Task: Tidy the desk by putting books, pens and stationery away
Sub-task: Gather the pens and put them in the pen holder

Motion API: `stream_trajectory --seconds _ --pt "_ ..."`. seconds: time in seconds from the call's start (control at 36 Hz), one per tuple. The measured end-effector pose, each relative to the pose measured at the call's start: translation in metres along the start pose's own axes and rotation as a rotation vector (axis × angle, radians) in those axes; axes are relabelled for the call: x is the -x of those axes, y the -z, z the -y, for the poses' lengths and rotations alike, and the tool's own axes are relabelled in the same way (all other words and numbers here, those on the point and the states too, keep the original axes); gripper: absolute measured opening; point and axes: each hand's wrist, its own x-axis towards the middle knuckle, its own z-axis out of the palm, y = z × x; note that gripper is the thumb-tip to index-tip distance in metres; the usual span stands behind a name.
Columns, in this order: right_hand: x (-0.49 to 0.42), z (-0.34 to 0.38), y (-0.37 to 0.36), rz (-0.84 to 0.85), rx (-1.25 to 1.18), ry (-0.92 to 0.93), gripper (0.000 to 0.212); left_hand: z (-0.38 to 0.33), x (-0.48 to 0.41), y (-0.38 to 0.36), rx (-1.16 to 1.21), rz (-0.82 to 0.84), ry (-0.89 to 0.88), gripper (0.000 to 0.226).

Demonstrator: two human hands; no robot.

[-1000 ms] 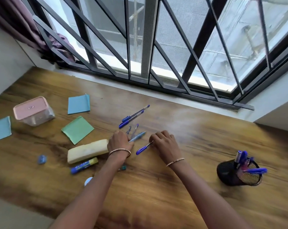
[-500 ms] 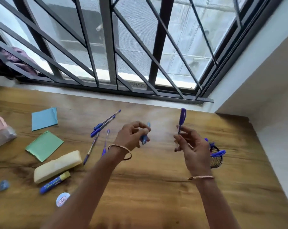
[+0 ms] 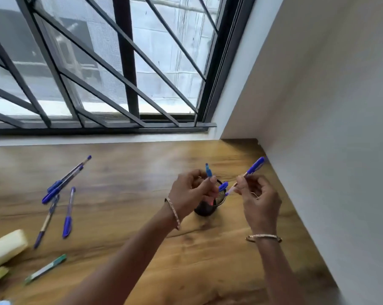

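Left hand (image 3: 189,191) pinches one pen (image 3: 208,171), right hand (image 3: 261,200) a second pen (image 3: 254,166) — above one mesh cup (image 3: 207,211); four loose pens (image 3: 68,213) lie left.

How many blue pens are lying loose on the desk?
4, all at left: far pen and overlapping pen farther back; clear pen and tan pen nearer. More may lie beyond the left edge.

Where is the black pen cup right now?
In the head view, the black pen cup stands on the desk right of centre, just beneath the left hand and right hand.
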Motion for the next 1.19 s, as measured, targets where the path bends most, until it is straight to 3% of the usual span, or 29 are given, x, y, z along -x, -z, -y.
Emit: stream_trajectory --seconds 0.14,0.31,0.47,0.67,0.75,0.89,1.0,1.19 --pt "0.002 -0.017 -0.019 0.136 0.157 0.06 0.011 0.027 -0.016 -0.007 -0.362 -0.136 -0.036 0.006" --pt "0.004 -0.03 -0.034 0.288 0.311 0.054 0.017 0.043 -0.015 -0.001 -0.476 -0.183 0.05 0.004" --pt "0.002 -0.021 -0.028 0.178 0.305 0.064 0.02 0.037 -0.006 0.014 -0.501 -0.309 -0.024 0.015" --pt "0.011 0.006 -0.045 0.137 0.23 0.267 0.008 0.034 0.021 0.072 -0.457 -0.513 -0.011 0.009" --pt "0.025 0.019 -0.075 0.252 0.185 0.347 0.005 0.04 0.04 0.115 -0.481 -0.651 0.053 0.003" --pt "0.055 0.037 -0.145 0.593 0.081 0.473 0.005 0.051 0.078 0.188 -0.517 -0.848 0.198 0.006" --pt "0.08 0.04 -0.205 0.815 0.124 0.571 0.015 0.049 0.105 0.234 -0.751 -0.973 0.244 0.016" --pt "0.117 0.056 -0.287 1.098 0.243 0.732 0.034 0.047 0.116 0.289 -1.07 -0.912 0.324 0.026"
